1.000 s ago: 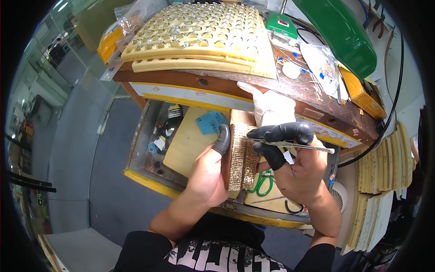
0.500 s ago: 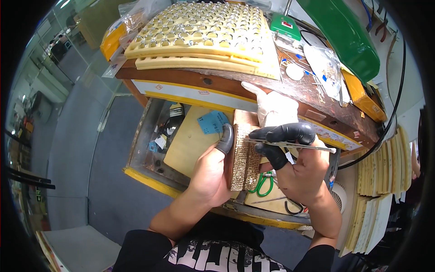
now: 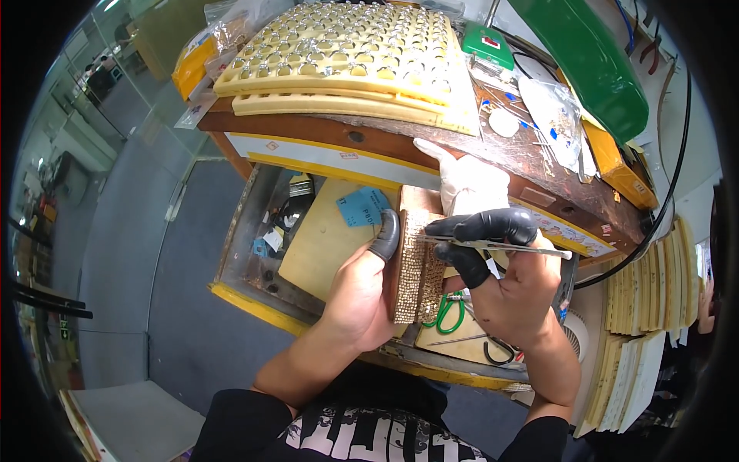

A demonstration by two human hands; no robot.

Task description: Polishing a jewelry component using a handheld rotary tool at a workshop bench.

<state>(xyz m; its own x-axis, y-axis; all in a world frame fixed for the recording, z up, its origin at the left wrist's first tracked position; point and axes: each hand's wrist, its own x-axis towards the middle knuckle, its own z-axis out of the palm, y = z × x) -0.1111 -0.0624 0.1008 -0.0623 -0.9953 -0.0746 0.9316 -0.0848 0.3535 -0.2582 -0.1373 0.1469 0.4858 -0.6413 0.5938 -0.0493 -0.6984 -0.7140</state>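
Note:
My left hand (image 3: 360,300), a black finger cot on its thumb, is closed round a brown wooden block. Two strips of small gold-coloured bumps (image 3: 410,281) run along the block's face, with a dark groove between them. My right hand (image 3: 517,281) pinches a thin grey metal tool (image 3: 527,249) between black-covered thumb and fingers. The tool lies crosswise, its left end over the upper part of the strips; whether it touches them I cannot tell. Just behind the block, a white glove (image 3: 475,185) lies at the bench edge.
Under my hands an open drawer (image 3: 231,246) holds blue sandpaper (image 3: 362,208), green-handled scissors (image 3: 444,316) and a brush (image 3: 301,187). On the bench are foam trays of rings (image 3: 339,54), a green box (image 3: 486,46) and plastic bags (image 3: 550,115). Stacked boards (image 3: 647,285) stand at right.
The whole scene sits very slightly further right in the picture. Both hands keep the same hold on the block and the tool.

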